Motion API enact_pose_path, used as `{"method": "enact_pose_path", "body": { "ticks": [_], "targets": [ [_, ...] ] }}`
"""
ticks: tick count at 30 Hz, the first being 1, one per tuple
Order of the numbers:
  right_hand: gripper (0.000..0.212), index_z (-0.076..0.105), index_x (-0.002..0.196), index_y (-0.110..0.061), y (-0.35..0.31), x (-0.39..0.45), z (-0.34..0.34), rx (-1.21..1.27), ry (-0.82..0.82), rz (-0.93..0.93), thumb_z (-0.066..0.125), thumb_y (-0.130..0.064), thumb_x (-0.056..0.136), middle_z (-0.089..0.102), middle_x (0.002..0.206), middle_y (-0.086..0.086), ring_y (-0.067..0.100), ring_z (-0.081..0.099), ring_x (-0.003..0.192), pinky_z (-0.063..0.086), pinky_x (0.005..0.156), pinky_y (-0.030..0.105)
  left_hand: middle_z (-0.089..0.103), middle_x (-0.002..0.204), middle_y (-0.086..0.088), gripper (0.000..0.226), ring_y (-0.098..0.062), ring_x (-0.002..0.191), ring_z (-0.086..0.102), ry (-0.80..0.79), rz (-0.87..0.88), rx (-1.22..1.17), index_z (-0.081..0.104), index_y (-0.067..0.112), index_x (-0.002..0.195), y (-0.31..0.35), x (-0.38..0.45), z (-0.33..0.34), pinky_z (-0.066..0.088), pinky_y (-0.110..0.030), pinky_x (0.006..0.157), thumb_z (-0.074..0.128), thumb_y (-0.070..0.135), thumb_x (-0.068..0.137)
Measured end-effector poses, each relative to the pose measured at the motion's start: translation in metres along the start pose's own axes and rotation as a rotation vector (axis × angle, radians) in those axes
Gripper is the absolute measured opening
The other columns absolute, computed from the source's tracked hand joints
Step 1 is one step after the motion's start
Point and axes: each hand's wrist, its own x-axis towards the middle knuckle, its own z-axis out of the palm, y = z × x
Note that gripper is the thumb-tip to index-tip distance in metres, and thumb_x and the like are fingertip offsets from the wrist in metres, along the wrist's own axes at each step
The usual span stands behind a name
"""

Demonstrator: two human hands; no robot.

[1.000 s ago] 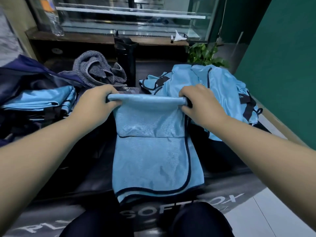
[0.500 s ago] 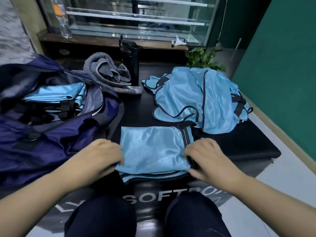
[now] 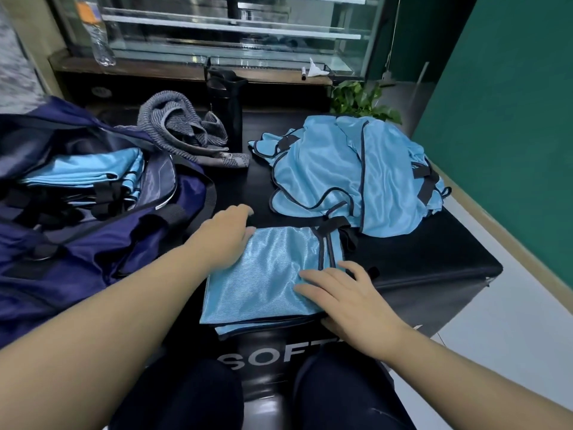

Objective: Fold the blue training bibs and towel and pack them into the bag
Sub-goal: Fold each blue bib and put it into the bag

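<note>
Now the folded bib [image 3: 266, 274] lies at six o'clock on the black tabletop [image 3: 434, 262]; left hand [image 3: 228, 235] rests flat on its ten-o'clock corner, right hand [image 3: 347, 297] spread flat on its four-o'clock edge; bag [image 3: 93, 237] at nine, unfolded bibs [image 3: 356, 175] at one.

Bag [image 3: 93, 231] mouth open; flask [image 3: 228, 110] behind.

Dim, cool indoor light falls from above, leaving the black table [image 3: 434, 262] nearly featureless. Soft sheen glints on the folded bib [image 3: 266, 274]; pale glare streaks the far glass case [image 3: 235, 29]. Wide-angle bending warps the edges, and the near forearms look slightly soft.
</note>
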Motion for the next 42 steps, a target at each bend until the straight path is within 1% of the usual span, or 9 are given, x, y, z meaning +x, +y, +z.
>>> {"method": "enact_pose_path", "body": {
  "ticks": [4, 10, 14, 18, 21, 26, 30, 36, 42],
  "targets": [
    [0.049, 0.048, 0.122, -0.026, 0.008, -0.003, 0.004, 0.028, 0.002, -0.021, 0.042, -0.02, 0.074, 0.059, 0.104, -0.009, 0.012, 0.053, 0.097, 0.027, 0.103, 0.037, 0.052, 0.119, 0.0, 0.029, -0.023, 0.115, 0.047, -0.101, -0.011, 0.174, 0.048, 0.022, 0.119, -0.005, 0.017, 0.003, 0.033, -0.039, 0.092, 0.047, 0.041, 0.097],
    [0.025, 0.055, 0.092, -0.024, 0.037, 0.01, 0.0, 0.033, 0.157, -0.038, 0.043, -0.015, 0.072, 0.058, 0.096, -0.006, 0.015, 0.049, 0.097, 0.027, 0.099, 0.036, 0.059, 0.103, -0.005, 0.024, -0.022, 0.089, 0.05, -0.138, -0.141, 0.168, 0.049, 0.016, 0.098, -0.016, -0.01, 0.004, 0.04, -0.033, 0.08, 0.047, 0.04, 0.097],
    [0.023, 0.069, 0.079, -0.021, 0.056, 0.045, 0.01, -0.025, 0.264, 0.053, 0.048, -0.014, 0.079, 0.049, 0.083, -0.001, 0.019, 0.042, 0.078, 0.028, 0.071, 0.031, 0.06, 0.083, -0.003, 0.026, -0.025, 0.08, 0.056, -0.058, -0.293, 0.106, 0.05, 0.014, 0.079, -0.02, -0.047, 0.006, 0.042, -0.032, 0.068, 0.052, 0.039, 0.088],
    [0.027, 0.074, 0.079, -0.014, 0.063, 0.082, 0.026, 0.097, 0.167, 0.092, 0.065, 0.008, 0.066, 0.055, 0.068, 0.003, 0.026, 0.051, 0.057, 0.04, 0.052, 0.029, 0.053, 0.059, 0.001, 0.037, -0.02, 0.061, 0.052, -0.071, -0.341, -0.007, 0.044, 0.015, 0.062, -0.014, -0.072, 0.004, 0.043, -0.032, 0.061, 0.06, 0.043, 0.079],
    [0.038, 0.075, 0.095, -0.014, 0.062, 0.096, 0.032, 0.19, 0.048, 0.152, 0.069, 0.013, 0.068, 0.065, 0.078, 0.005, 0.031, 0.06, 0.067, 0.052, 0.057, 0.04, 0.046, 0.054, 0.003, 0.044, -0.017, 0.056, 0.046, -0.088, -0.294, -0.026, 0.039, 0.017, 0.059, -0.012, -0.084, 0.004, 0.039, -0.03, 0.057, 0.061, 0.049, 0.08],
    [0.047, 0.06, 0.128, -0.018, 0.055, 0.071, 0.037, 0.244, -0.011, 0.185, 0.052, -0.003, 0.084, 0.061, 0.124, 0.008, 0.034, 0.059, 0.104, 0.05, 0.082, 0.043, 0.051, 0.094, 0.011, 0.025, -0.015, 0.091, 0.05, 0.243, 0.193, 0.062, 0.048, 0.026, 0.084, -0.039, -0.094, 0.011, 0.041, -0.031, 0.079, 0.049, 0.051, 0.084],
    [0.052, 0.054, 0.134, -0.017, 0.052, 0.03, 0.03, 0.366, -0.032, 0.117, 0.036, -0.013, 0.085, 0.043, 0.147, 0.003, 0.02, 0.041, 0.133, 0.036, 0.107, 0.036, 0.046, 0.141, 0.014, 0.04, -0.005, 0.137, 0.034, 0.133, 0.499, 0.023, 0.054, 0.027, 0.127, -0.056, -0.102, 0.026, 0.026, -0.023, 0.111, 0.043, 0.029, 0.089],
    [0.065, 0.035, 0.145, -0.024, 0.051, 0.001, 0.023, 0.423, -0.246, -0.026, 0.039, -0.021, 0.079, 0.023, 0.154, -0.014, 0.007, 0.016, 0.144, 0.009, 0.118, 0.025, 0.035, 0.15, 0.017, 0.055, -0.004, 0.141, 0.027, 0.099, 0.486, 0.022, 0.042, 0.035, 0.139, -0.068, -0.1, 0.045, 0.023, -0.025, 0.113, 0.052, 0.036, 0.085],
    [0.059, 0.053, 0.131, -0.026, 0.042, 0.007, 0.027, 0.503, -0.088, 0.128, 0.051, -0.024, 0.072, 0.05, 0.139, -0.011, 0.01, 0.041, 0.13, 0.036, 0.107, 0.037, 0.048, 0.137, 0.028, 0.05, 0.004, 0.133, 0.038, 0.232, 0.341, -0.205, 0.05, 0.041, 0.128, -0.058, -0.094, 0.053, 0.037, -0.031, 0.105, 0.058, 0.053, 0.081]
  ]
}}
